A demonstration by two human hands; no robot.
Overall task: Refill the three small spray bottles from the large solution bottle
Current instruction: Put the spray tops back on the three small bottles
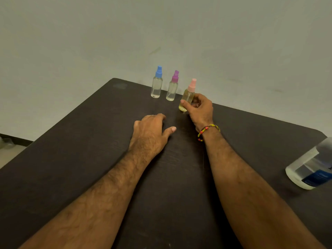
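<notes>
The right hand is curled round the pink-capped spray bottle, which is pinched between the thumb on its left side and the fingers wrapped behind it. This bottle is tilted slightly and holds a yellowish liquid; whether its base touches the surface cannot be told. A beaded bracelet in yellow and red is worn on the right wrist.

The left hand is laid palm down on the dark surface, near and to the left of the right hand. Its fingers are loosely bent and nothing is held by it; the thumb is stretched out to the right.

2 more small bottles are set upright at the far edge of the surface, just left of the held one: the purple-capped spray bottle and, farther left, the blue-capped spray bottle. Both look clear and are spaced slightly apart. All 3 caps are on.

The large solution bottle, clear with a blue label, is seen at the right edge of the view, well apart from both hands and partly cut off.
</notes>
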